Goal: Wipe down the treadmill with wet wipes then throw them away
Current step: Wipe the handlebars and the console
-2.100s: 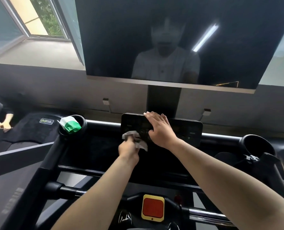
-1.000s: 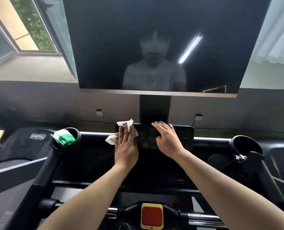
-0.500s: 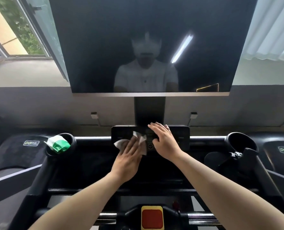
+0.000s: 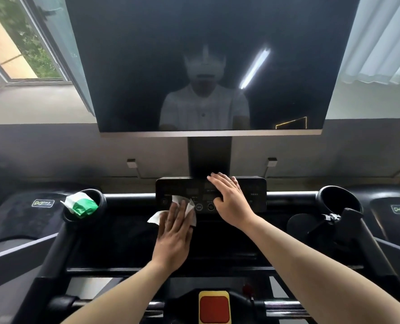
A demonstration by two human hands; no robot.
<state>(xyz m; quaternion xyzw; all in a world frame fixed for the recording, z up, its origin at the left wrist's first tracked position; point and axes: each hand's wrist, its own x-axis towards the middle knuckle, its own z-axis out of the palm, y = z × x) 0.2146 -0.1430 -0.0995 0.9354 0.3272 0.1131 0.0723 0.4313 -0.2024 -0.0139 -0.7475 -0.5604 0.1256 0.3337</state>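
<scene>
I stand at a black treadmill with a small control panel (image 4: 253, 192) below a large dark screen (image 4: 147, 66). My left hand (image 4: 173, 237) lies flat with straight fingers and presses a white wet wipe (image 4: 155, 217) against the panel's lower left edge. My right hand (image 4: 229, 197) rests open on the middle of the panel, fingers straight and pointing up-left. A green-and-white wet wipe pack (image 4: 81, 205) sticks out of the left cup holder (image 4: 102, 202).
A second cup holder (image 4: 339, 199) sits at the right end of the console bar. A red stop button in a yellow frame (image 4: 214, 308) lies low in the middle. Neighbouring treadmills flank both sides, and a window is at upper left.
My left hand first gripped the bunched wipe, then flattened over it, and has slid it down from the panel's upper left to its lower edge. My right hand has stayed on the panel.
</scene>
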